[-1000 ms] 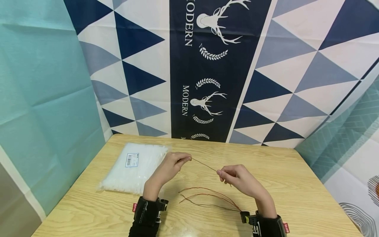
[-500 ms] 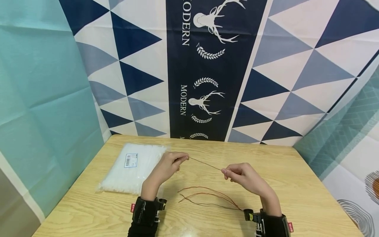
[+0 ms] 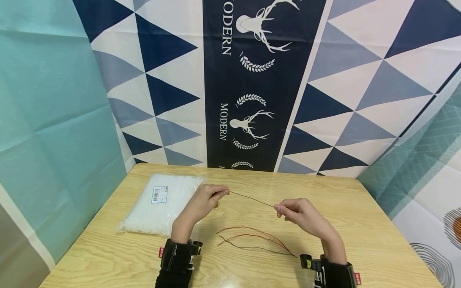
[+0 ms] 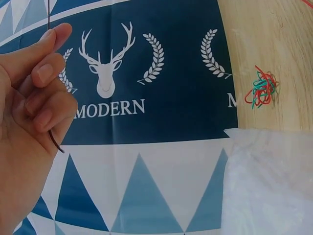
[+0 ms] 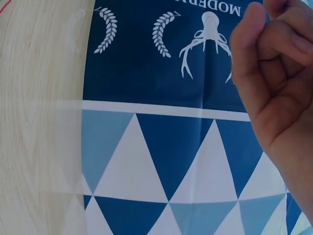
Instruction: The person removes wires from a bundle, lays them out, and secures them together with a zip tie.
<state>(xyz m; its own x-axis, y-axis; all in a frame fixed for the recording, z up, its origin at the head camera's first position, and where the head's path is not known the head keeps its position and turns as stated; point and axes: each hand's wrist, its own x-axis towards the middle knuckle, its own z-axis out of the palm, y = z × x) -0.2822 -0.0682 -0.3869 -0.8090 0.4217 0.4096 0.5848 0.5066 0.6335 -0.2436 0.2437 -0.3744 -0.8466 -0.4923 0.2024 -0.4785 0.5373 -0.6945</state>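
A thin dark wire stretches between my two hands above the table, sloping down to the right in the head view. My left hand pinches it at the left, between thumb and index finger. In the left wrist view, a dark tail of the wire sticks out below the curled fingers of the left hand. My right hand pinches the other end between thumb and fingertips. In the right wrist view the right hand shows, but its grip on the wire is hidden.
Several loose red and brown wires lie on the wooden table below the hands. A clear bag with white contents and a label lies behind the left forearm. A red and green wire tangle rests near the bag. Patterned cloth hangs behind.
My right hand has slid right along the wire, so a longer span shows between the hands. The tail hanging below the right hand is no longer seen. The left hand has barely moved.
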